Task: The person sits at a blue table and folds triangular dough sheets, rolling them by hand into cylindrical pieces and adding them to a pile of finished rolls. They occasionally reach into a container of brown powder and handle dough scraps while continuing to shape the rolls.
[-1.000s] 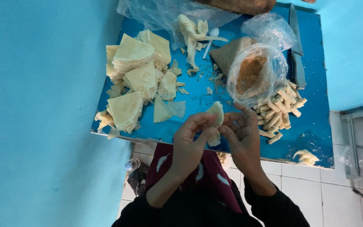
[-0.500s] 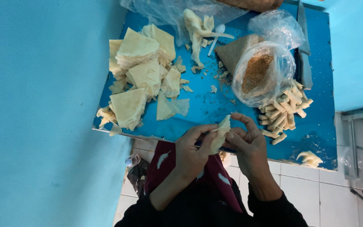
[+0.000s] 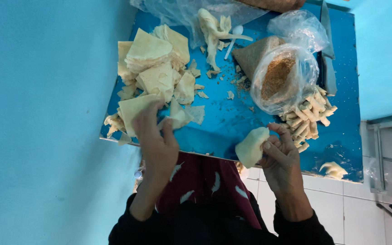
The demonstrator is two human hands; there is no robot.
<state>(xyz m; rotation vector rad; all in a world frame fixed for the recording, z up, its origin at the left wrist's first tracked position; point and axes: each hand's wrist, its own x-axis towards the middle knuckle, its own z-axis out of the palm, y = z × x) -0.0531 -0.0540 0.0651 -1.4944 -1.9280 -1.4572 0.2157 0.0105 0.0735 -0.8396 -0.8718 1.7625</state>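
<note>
My right hand (image 3: 280, 156) is clamped on a folded pale wrapper (image 3: 252, 146), fingers pinching its edge, held just over the near edge of the blue table (image 3: 232, 122). My left hand (image 3: 156, 136) is open, fingers spread, touching the square wrapper sheets (image 3: 153, 77) piled at the left. Finished rolls (image 3: 308, 115) lie heaped at the right, touching the clear bag of brown filling (image 3: 280, 79) behind them.

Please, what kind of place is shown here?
Probably a small home or shop kitchen for making snacks: a blue table holds thin dough sheets, rolled pieces and a bag of filling.
</note>
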